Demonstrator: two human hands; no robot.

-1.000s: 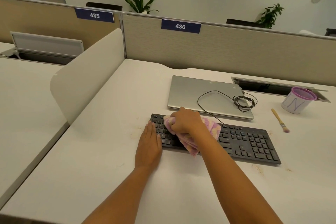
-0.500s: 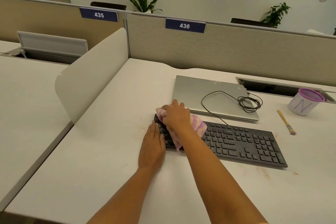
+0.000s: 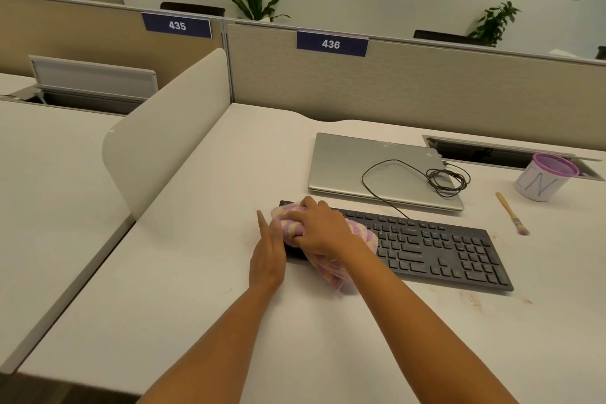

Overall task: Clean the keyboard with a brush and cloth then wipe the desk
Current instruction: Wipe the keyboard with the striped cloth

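The right hand has its fingers curled into a bunched pink-and-cream striped terry cloth and presses it onto the left end of the flat black plastic keyboard. Part of the cloth spills over the keyboard's near edge, under the wrist. The left hand rests just beside it on the white desk, fingers straight and together, holding nothing, its inner edge against the keyboard's left end (whether it also touches the cloth is hard to tell). The rest of the keyboard stretches away to the right of the right hand. Beyond that far end, well apart from both hands, lies a small paintbrush with a pale wooden handle and pinkish bristles. Further off stands a white paper cup with a purple rim. Past the right hand's knuckles a closed silver laptop lies behind the keyboard, with a thin black cable looped on its lid. Brownish smears mark the desk to the right of the right forearm.
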